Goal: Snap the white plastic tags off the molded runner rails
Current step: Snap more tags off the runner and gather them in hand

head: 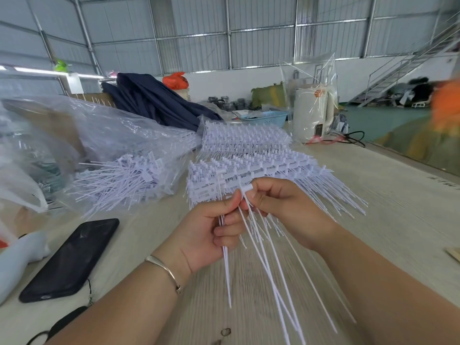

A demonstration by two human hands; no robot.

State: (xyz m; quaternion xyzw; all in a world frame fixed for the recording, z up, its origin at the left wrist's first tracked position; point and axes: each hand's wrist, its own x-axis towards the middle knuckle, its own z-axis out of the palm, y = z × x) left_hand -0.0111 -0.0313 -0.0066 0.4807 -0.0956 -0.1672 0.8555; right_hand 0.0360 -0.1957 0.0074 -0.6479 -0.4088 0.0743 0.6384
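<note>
Pale wood tabletop [373,220] carries everything within reach. Two stacks of molded runner rails [249,170] lie ahead, the nearer touching the fingertips so tags come off without reaching; each stack holds too many rails to count. One clear bag [119,155] at left holds more white tags, probably loose ones. One black phone [72,257] lies apart, out of the work. Left hand [211,232] is clenched round a bundle of freed tags [261,257], tails hanging down. Right hand [278,207] pinches one tag head [246,188] at the rail's edge, likely to snap it.
</note>
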